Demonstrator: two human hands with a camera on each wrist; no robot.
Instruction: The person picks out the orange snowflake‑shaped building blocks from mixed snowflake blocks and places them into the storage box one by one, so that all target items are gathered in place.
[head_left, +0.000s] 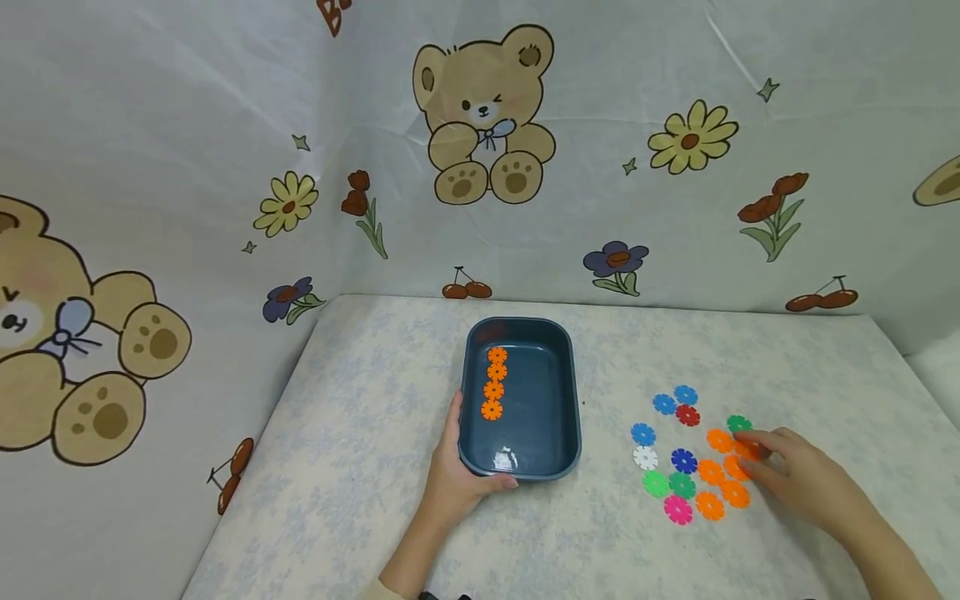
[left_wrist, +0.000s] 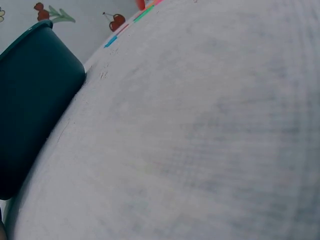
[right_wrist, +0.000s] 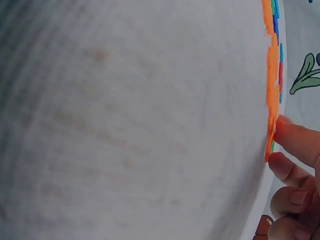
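Observation:
My left hand (head_left: 459,483) grips the near left corner of a dark blue plastic bin (head_left: 575,400), thumb along its front rim and fingers on its outer left side. Inside the bin, several orange interlocking discs (head_left: 493,390) lie in a column along the left. In the left wrist view the bin's wall (left_wrist: 37,95) fills the left edge. Over on the right, my right hand (head_left: 813,483) pinches an orange interlocking disc (head_left: 747,449) at its edges, low at the table. In the right wrist view the thumb and forefinger of the right hand (right_wrist: 297,175) meet the disc's edge.
Around the right hand lie several more orange discs (head_left: 710,472). Left of these are blue discs (head_left: 642,434), a red disc (head_left: 687,415), a white disc (head_left: 645,457), green discs (head_left: 656,483) and a pink disc (head_left: 678,509). A bear-patterned cloth (head_left: 585,242) stands behind the table.

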